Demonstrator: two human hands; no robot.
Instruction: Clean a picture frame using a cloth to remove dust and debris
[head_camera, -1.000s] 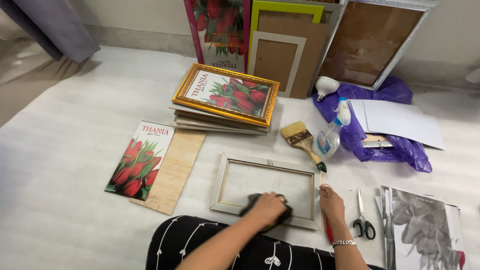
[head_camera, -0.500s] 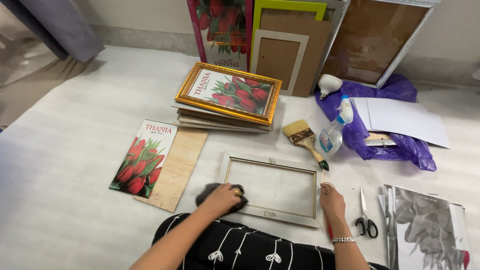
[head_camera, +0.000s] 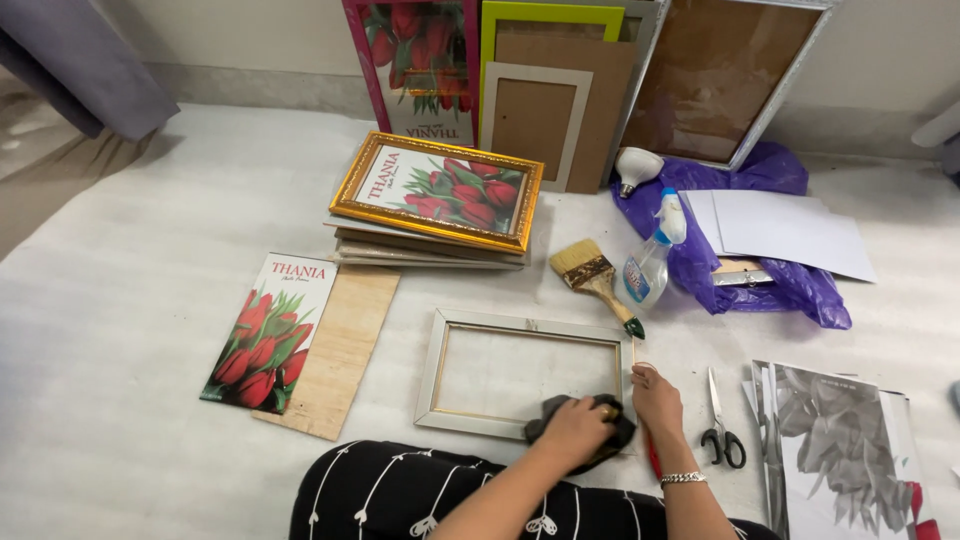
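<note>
Two hands at near right corner of pale picture frame (head_camera: 525, 373) on floor: left hand (head_camera: 580, 430) gripping dark cloth (head_camera: 590, 425) on frame; right hand (head_camera: 657, 398) flat against right edge; scissors (head_camera: 720, 425) just right

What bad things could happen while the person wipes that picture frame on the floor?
The left hand presses a dark cloth on the pale picture frame, so hard rubbing might crack its glass, if it has any. The scissors lie close beside the right hand, so a careless reach could nick a finger. The spray bottle lies near the frame and might leak.
</note>
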